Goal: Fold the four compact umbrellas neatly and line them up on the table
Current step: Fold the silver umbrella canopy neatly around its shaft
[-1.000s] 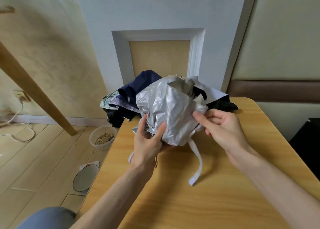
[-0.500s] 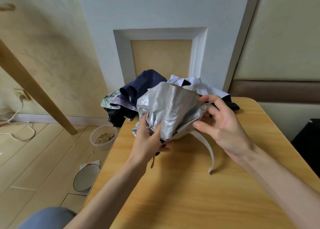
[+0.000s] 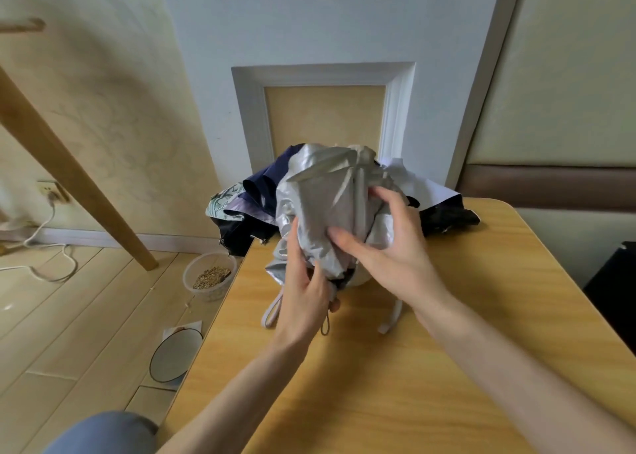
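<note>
Over the far middle of the wooden table (image 3: 413,367), both hands work the silver umbrella (image 3: 320,199) — the left hand (image 3: 304,295) grips its lower end, the right hand (image 3: 389,243) curls round the bunched canopy. Behind it, more umbrellas — a dark blue one (image 3: 265,185) among them — lie heaped at the table's far edge.

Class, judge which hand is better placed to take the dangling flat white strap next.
Right, probably: the right hand holds the crumpled silver umbrella just above the flat white strap; the left hand grips the umbrella's base.
</note>
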A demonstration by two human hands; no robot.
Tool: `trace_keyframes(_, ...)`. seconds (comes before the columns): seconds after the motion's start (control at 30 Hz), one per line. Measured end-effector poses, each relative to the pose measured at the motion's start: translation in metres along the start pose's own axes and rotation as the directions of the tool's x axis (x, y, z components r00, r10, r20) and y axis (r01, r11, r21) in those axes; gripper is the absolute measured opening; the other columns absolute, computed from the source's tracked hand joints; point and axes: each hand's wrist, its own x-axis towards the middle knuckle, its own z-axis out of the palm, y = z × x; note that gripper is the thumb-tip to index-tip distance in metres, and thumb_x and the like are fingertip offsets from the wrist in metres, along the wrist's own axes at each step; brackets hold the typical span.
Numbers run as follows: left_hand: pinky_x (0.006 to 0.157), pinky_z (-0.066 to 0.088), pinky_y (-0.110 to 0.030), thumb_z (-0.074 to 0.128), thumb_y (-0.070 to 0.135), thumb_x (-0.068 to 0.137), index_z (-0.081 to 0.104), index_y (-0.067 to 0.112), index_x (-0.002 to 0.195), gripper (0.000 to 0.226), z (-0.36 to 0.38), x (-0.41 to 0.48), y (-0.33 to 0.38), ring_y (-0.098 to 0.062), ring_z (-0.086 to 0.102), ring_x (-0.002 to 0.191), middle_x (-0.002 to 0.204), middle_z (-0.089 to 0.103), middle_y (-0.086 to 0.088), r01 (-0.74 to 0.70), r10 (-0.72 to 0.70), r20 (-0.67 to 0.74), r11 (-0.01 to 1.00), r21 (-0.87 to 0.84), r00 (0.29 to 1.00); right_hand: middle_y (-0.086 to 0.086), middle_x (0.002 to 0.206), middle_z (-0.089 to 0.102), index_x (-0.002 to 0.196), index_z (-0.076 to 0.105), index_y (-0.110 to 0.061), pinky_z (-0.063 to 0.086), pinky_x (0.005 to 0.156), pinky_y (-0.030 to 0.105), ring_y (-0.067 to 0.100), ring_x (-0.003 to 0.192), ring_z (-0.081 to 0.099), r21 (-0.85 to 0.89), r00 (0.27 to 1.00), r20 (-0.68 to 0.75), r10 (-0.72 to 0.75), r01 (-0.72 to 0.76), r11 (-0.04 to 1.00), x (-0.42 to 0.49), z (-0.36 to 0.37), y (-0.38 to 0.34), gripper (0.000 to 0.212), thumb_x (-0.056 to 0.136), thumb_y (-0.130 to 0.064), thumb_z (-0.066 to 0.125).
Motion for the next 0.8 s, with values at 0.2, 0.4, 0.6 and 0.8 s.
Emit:
trace_keyframes(0.2,0.051,0.041,-0.022,0.043,0.079,0.089,0.054,0.039,0.139,0.065,0.007,-0.011,0.0,-0.007,0.049,0.059,0.079,0.059,0.0,0.113,-0.114,0.035,0.993,0.024,0.993,-0.012,0.121,0.055,0.122,0.051,-0.039,0.053,0.096,0.032,0.013,0.116,0.058,-0.096,0.999,-0.044,-0.032,0.028,0.995,0.013,0.02,0.01,0.066,0.071,-0.05,0.092)
trace_keyframes(0.4,0.051,0.055,-0.031,0.065,0.028,0.104,0.058,0.028,0.133,0.03,-0.002,0.004,0.004,-0.016,0.072,0.072,0.103,0.073,-0.006,0.074,-0.095,-0.122,0.983,-0.17,0.988,-0.017,0.131,0.068,0.134,0.063,-0.048,0.052,0.112,0.045,0.008,0.126,0.064,0.133,0.977,0.203,0.057,-0.086,0.987,0.017,-0.027,0.018,0.06,0.086,-0.023,0.088)
trace_keyframes(0.6,0.084,0.061,-0.065,0.055,0.033,0.108,0.049,0.02,0.149,0.044,-0.013,0.017,0.016,-0.038,0.071,0.119,0.139,0.069,-0.011,0.187,-0.248,-0.046,0.829,-0.528,0.968,-0.005,0.124,0.077,0.159,0.042,-0.027,0.056,0.096,0.018,0.014,0.119,0.071,0.3,0.978,0.199,0.068,-0.127,0.945,0.015,-0.067,0.02,0.085,0.086,0.0,0.078)
trace_keyframes(0.8,0.06,0.065,-0.041,0.055,0.058,0.096,0.05,0.014,0.143,0.065,-0.016,0.018,0.011,-0.03,0.078,0.094,0.13,0.073,-0.013,0.21,-0.258,-0.05,0.87,-0.446,0.965,-0.003,0.126,0.076,0.159,0.043,-0.02,0.054,0.099,0.019,0.013,0.12,0.071,0.338,0.987,0.154,0.046,-0.096,0.936,0.014,-0.069,0.012,0.08,0.089,-0.002,0.077)
